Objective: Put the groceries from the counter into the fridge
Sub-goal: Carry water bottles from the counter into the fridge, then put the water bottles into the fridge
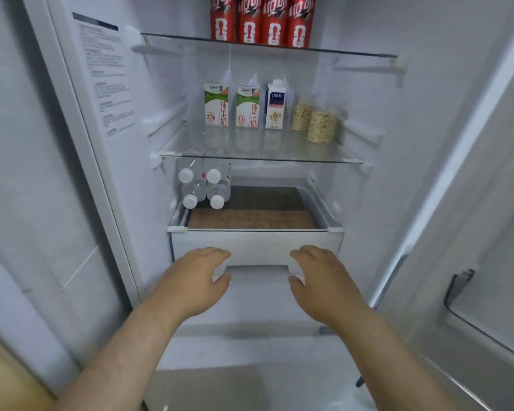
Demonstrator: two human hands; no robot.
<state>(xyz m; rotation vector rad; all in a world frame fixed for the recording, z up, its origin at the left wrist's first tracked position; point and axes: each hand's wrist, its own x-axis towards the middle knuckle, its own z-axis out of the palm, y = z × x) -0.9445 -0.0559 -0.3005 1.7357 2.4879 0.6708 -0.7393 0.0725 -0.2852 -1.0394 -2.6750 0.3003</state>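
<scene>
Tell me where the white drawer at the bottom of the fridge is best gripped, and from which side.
Grip the drawer at the recessed slot in the lower middle of its front, coming from in front and below to hook up under the lip. The rest of the front looks flat. The left hand and right hand are at the slot's two ends.

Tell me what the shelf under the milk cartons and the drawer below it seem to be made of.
The shelf looks like clear glass: the bottles below show through it, and its front edge is thin and dark. The drawer front looks like matte white plastic, opaque with a moulded handle recess, though that is a guess.
</scene>
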